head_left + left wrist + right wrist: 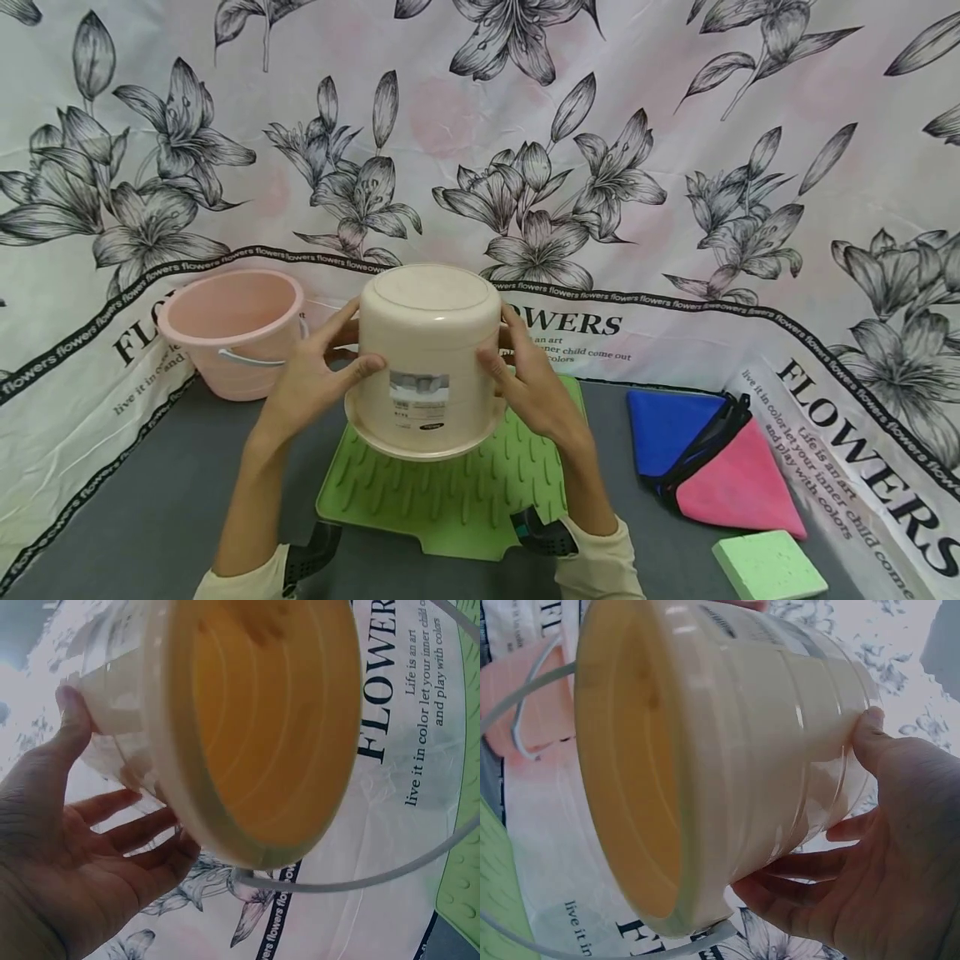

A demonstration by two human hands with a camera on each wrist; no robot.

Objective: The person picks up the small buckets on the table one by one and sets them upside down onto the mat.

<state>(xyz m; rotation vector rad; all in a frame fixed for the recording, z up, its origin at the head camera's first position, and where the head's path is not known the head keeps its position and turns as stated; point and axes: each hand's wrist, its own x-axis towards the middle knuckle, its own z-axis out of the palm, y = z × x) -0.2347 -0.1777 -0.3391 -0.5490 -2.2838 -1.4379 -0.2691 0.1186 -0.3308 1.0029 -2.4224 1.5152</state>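
A cream plastic bucket [427, 333] is held upside down above a green ribbed mat [450, 492], its base facing up and a label on its near side. My left hand [311, 367] grips it from the left, thumb on the near wall and fingers round behind. On the opposite side my right hand [532, 379] holds it the same way. Both wrist views look into the bucket's hollow [277, 735], which shows yellowish rings on the inner wall. A grey handle [682, 949] hangs from the rim in the right wrist view.
A pink bucket [232, 312] with a pale handle stands upright at the back left. To the right lie a blue and pink cloth pouch [720, 467] with black trim and a light green sponge block [768, 567]. A flower-printed sheet [450, 200] hangs behind the grey table [172, 483].
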